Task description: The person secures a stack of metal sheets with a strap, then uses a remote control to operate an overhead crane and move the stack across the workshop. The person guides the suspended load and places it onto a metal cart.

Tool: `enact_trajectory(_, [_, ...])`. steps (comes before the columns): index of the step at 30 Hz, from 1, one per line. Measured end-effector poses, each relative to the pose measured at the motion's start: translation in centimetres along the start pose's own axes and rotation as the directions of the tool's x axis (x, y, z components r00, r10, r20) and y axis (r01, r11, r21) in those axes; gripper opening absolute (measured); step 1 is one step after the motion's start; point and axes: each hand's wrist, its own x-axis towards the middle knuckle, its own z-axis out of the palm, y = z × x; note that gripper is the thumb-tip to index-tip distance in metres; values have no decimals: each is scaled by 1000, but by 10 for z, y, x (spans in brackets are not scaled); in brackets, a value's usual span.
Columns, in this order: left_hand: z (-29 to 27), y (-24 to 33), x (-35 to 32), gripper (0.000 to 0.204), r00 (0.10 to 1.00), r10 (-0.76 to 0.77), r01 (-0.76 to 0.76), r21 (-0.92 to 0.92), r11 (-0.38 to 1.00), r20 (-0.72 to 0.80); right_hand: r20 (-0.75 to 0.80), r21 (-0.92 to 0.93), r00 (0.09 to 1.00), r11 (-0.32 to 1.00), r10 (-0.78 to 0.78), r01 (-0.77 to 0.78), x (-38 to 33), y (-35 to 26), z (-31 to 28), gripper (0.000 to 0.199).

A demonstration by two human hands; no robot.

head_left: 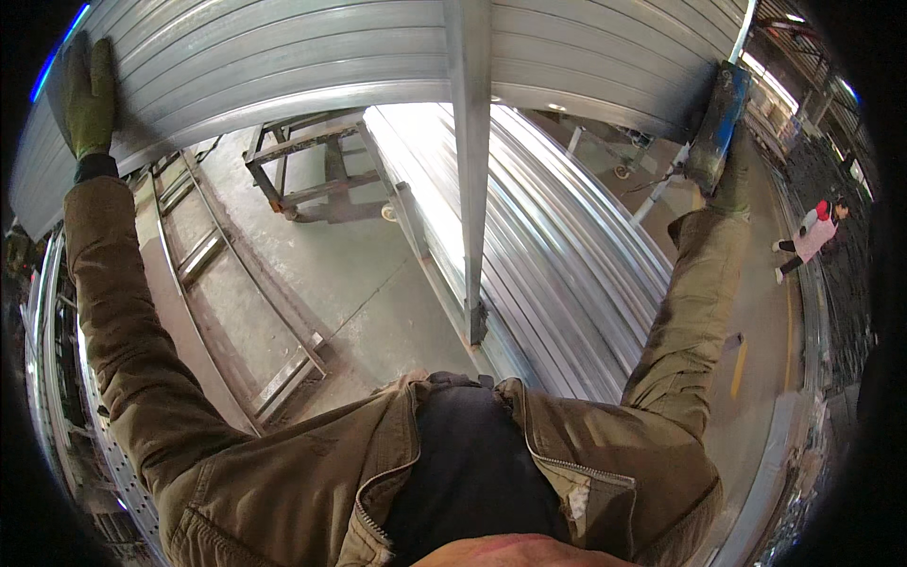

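Observation:
A wide stack of silvery ribbed metal profiles (350, 57) spans the top of the view in front of me. My left hand (90, 104), in a dark green work glove, lies against its left end with the fingers stretched upward. At the right end, my right hand (735, 189) is wrapped about a worn blue and black block-shaped tool (718, 128), close against the profiles. That hand's fingers are mostly hidden behind the tool. An upright metal bar (470, 161) crosses the middle of the stack.
Long shiny metal profiles (557, 246) lie below on a rack. A dark steel frame cart (312, 156) stands left of them. A ladder-like rail frame (203, 255) is on the floor at left. Far right, a person (817, 231) in a pink top is near a dark heap.

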Motion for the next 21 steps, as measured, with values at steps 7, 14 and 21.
enact_trajectory(7, [23,18,-7,52,994,104,-102,-57,993,38,-32,-51,999,998,-31,29,18,-15,-35,59])
enact_trajectory(14, [11,71,12,51,997,75,-78,-247,966,-21,-73,-84,996,995,-51,45,22,-20,-51,58])
enact_trajectory(21, [28,88,17,53,990,120,-138,-311,940,-77,-87,-77,994,995,-67,60,18,-20,-60,56])
